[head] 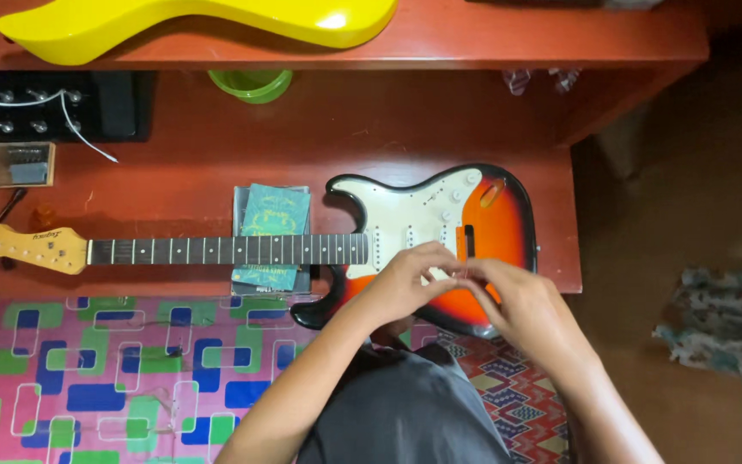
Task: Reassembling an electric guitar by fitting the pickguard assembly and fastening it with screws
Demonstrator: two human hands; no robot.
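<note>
both forearms reach out from the grey shirt [405, 412] at the bottom, and the hands meet over the guitar [491, 223]. left hand [401, 283] and right hand [521, 301] are close together, fingertips pinched toward each other just above the lower edge of the white pickguard [414, 210], near the bridge. whatever they pinch is too small to make out; it might be a string end or a screw, i cannot tell, and i cannot tell if either hand is really clamped on anything.

guitar lies flat on the low red table [302, 129], sunburst body to the right, neck [225, 250] running left to the pale headstock [32, 245]. no strings show along the fretboard. under the neck sits a green packet [272, 215] on a darker box. further back there is a black unit with knobs and a white cable [88, 129], a small wooden box [6, 163], a green cup [251, 83], and a yellow guitar body [199, 21] on the shelf above. patterned mat [88, 378] covers the floor on the near side.

judging by looks, the guitar is solid and fairly heavy, stiff, with a glossy finish that would slip in a damp palm and mark easily. safest hold would be one hand round the neck near the body and the other under the body's waist, not by the knobs or the pickguard.
</note>
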